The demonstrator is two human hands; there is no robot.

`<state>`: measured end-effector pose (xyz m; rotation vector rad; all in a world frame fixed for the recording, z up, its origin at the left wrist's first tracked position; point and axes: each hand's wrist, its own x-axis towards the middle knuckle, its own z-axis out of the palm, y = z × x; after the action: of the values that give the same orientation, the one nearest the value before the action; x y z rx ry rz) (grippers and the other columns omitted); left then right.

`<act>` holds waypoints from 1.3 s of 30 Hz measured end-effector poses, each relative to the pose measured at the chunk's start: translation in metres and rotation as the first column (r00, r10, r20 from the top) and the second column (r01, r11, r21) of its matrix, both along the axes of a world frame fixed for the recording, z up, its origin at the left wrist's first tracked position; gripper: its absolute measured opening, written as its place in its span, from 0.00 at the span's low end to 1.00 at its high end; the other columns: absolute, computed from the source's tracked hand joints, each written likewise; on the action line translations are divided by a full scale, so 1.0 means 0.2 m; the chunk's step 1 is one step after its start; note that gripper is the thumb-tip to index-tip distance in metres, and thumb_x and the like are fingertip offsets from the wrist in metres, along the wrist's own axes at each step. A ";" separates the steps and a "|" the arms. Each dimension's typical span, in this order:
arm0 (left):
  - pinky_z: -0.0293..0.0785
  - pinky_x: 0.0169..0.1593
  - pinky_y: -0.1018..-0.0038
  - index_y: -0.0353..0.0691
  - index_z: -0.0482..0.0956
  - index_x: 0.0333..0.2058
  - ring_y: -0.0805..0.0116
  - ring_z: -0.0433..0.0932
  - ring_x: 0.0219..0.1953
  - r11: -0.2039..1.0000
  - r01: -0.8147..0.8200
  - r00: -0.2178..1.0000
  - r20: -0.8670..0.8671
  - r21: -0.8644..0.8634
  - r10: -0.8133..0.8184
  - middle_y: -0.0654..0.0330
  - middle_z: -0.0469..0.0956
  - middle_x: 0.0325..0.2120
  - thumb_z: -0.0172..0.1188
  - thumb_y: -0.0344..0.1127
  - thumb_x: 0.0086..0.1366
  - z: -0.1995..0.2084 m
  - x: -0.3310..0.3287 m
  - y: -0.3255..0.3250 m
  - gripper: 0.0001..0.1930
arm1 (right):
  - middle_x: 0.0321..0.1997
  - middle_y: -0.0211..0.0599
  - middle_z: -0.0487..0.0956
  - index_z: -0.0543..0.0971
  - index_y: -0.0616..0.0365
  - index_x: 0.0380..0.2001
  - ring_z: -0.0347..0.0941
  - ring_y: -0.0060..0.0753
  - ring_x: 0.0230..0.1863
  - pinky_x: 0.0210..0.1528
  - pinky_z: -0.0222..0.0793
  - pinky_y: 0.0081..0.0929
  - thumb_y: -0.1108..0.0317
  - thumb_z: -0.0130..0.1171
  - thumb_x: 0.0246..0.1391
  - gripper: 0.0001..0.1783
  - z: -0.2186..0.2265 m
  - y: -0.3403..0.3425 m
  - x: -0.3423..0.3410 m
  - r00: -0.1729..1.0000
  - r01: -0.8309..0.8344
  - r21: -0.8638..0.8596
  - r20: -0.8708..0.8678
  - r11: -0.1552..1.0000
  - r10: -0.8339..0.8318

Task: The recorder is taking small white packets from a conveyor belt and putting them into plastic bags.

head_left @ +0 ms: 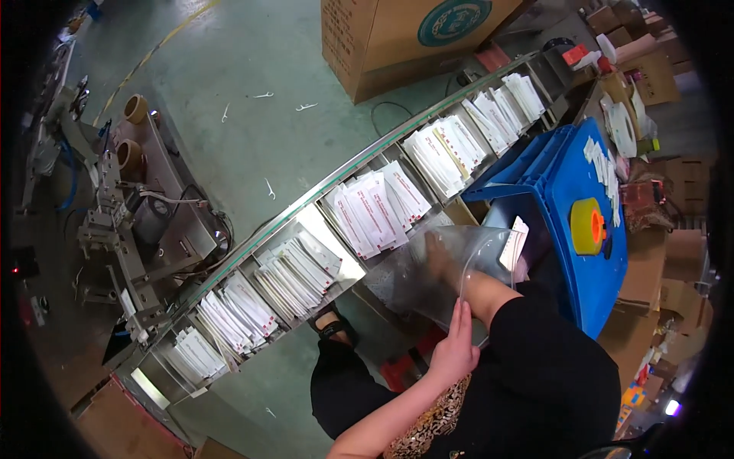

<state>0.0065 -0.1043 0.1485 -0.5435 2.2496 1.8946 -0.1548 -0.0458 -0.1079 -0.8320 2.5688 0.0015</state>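
A clear plastic bag (pixel 417 284) hangs in front of me, its mouth toward my body. My left hand (pixel 456 344) pinches the bag's near edge, fingers straight and pressed together. Through the bag's mouth reaches my right hand (pixel 439 258); it shows only hazily behind the plastic, and its fingers are blurred. Just beyond the bag runs a long metal trough with dividers. White flat packets (pixel 372 210) stand in the section nearest the bag. Several more white packets (pixel 298 275) fill the sections to the left, and others (pixel 447 153) fill those to the right.
A blue plastic crate (pixel 562 222) stands at my right, bearing a yellow tape roll (pixel 587 226) and white strips (pixel 604 180). Behind the trough is a large cardboard box (pixel 382 46). Machinery (pixel 115 237) occupies the left. Small white picks (pixel 270 189) lie on the floor.
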 end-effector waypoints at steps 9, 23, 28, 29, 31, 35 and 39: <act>0.72 0.42 0.59 0.35 0.38 0.61 0.42 0.72 0.41 1.000 -0.022 0.999 0.047 -0.022 0.023 0.43 0.44 0.61 0.50 0.29 0.49 0.01 -0.01 -0.04 0.42 | 0.35 0.46 0.78 0.77 0.58 0.37 0.73 0.41 0.38 0.42 0.67 0.35 0.63 0.55 0.45 0.15 1.12 -0.09 -0.16 0.429 -0.740 0.077 0.819 0.668 0.381; 0.63 0.52 0.68 0.46 0.63 0.54 0.57 0.65 0.54 0.991 -0.107 0.991 -0.076 0.084 0.113 0.52 0.68 0.51 0.53 0.51 0.57 -0.10 0.01 0.00 0.28 | 0.66 0.53 0.45 0.58 0.51 0.59 0.48 0.57 0.64 0.62 0.48 0.41 0.51 0.59 0.40 0.42 1.26 -1.21 0.54 0.946 -0.120 -0.245 0.266 0.962 0.185; 0.65 0.51 0.66 0.46 0.63 0.54 0.55 0.66 0.53 0.978 -0.205 0.950 -0.235 0.023 0.205 0.51 0.68 0.51 0.50 0.54 0.58 -0.15 0.02 -0.01 0.28 | 0.65 0.56 0.45 0.61 0.58 0.55 0.45 0.59 0.64 0.63 0.47 0.41 0.50 0.60 0.39 0.41 1.12 -1.20 0.55 0.893 -0.074 -0.439 0.371 0.895 0.255; 0.65 0.50 0.65 0.45 0.63 0.54 0.54 0.67 0.52 0.986 -0.164 0.967 -0.199 -0.018 0.157 0.50 0.68 0.50 0.48 0.53 0.59 -0.14 0.03 -0.01 0.28 | 0.65 0.57 0.45 0.61 0.59 0.55 0.45 0.59 0.65 0.63 0.47 0.41 0.51 0.60 0.40 0.40 1.10 -1.19 0.54 0.883 -0.102 -0.564 0.329 0.820 0.336; 0.66 0.50 0.65 0.44 0.63 0.54 0.53 0.68 0.52 0.991 -0.125 0.981 -0.158 -0.055 0.115 0.49 0.69 0.50 0.47 0.52 0.60 -0.12 0.03 -0.03 0.27 | 0.65 0.60 0.44 0.62 0.59 0.55 0.43 0.58 0.65 0.63 0.46 0.39 0.52 0.61 0.39 0.40 1.11 -1.17 0.52 0.883 -0.120 -0.582 0.308 0.805 0.354; 0.63 0.52 0.66 0.43 0.65 0.52 0.54 0.67 0.52 0.998 -0.015 0.996 -0.089 -0.054 0.010 0.50 0.69 0.50 0.48 0.46 0.59 -0.05 0.01 -0.09 0.23 | 0.63 0.63 0.47 0.56 0.68 0.57 0.47 0.55 0.64 0.63 0.48 0.36 0.48 0.64 0.37 0.50 1.14 -1.22 0.44 0.892 0.042 -0.356 0.434 0.933 0.125; 0.60 0.56 0.68 0.43 0.66 0.52 0.57 0.63 0.56 0.993 0.037 0.994 -0.095 -0.115 -0.048 0.54 0.67 0.52 0.51 0.44 0.58 -0.10 0.01 -0.08 0.24 | 0.60 0.60 0.57 0.50 0.71 0.59 0.56 0.48 0.61 0.59 0.56 0.34 0.51 0.67 0.35 0.55 1.18 -1.29 0.43 0.746 0.297 -0.328 0.666 0.897 -0.004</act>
<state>0.0081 -0.1196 0.1283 -0.4225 2.4218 1.8192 -0.0690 -0.3030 0.1274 -0.6000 1.9563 -0.7849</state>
